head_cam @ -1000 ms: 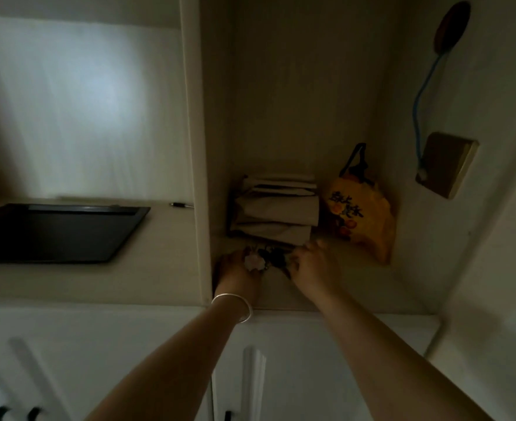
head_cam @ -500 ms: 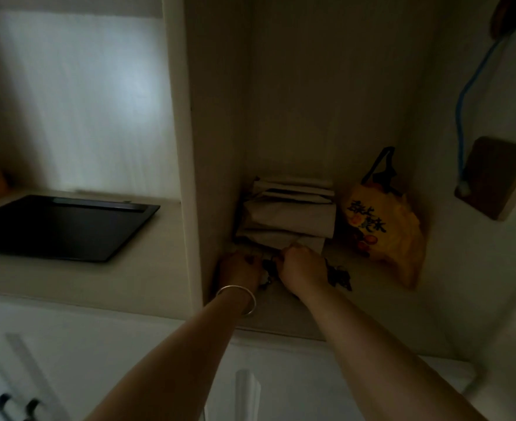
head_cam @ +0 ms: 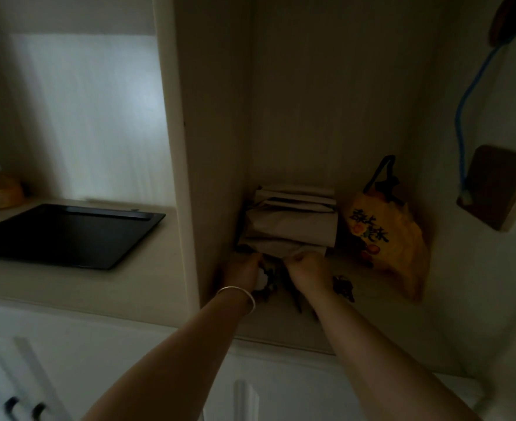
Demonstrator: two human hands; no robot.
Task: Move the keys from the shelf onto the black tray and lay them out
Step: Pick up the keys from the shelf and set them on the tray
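Observation:
Both my hands reach into a dim shelf niche. My left hand [head_cam: 243, 270], with a silver bangle on the wrist, is curled around dark keys with a pale round fob [head_cam: 263, 279]. My right hand [head_cam: 307, 270] is closed over the same dark bunch of keys [head_cam: 276, 276] lying between the two hands. Another small dark bunch of keys [head_cam: 343, 287] lies on the shelf just right of my right wrist, untouched. The black tray [head_cam: 65, 235] sits on the counter to the left, beyond the niche's side panel, with nothing on it.
Folded paper bags [head_cam: 290, 226] are stacked right behind my hands. An orange printed bag [head_cam: 387, 241] leans in the niche's right corner. A vertical white panel [head_cam: 178, 177] separates niche from counter. A wooden block on a blue cord [head_cam: 493, 189] hangs on the right wall. White cabinet doors [head_cam: 68, 375] lie below.
The view has shifted so the niche sits further right. Both hands have stayed on the keys, pushed slightly deeper toward the paper bags; a second key bunch now shows beside my right wrist.

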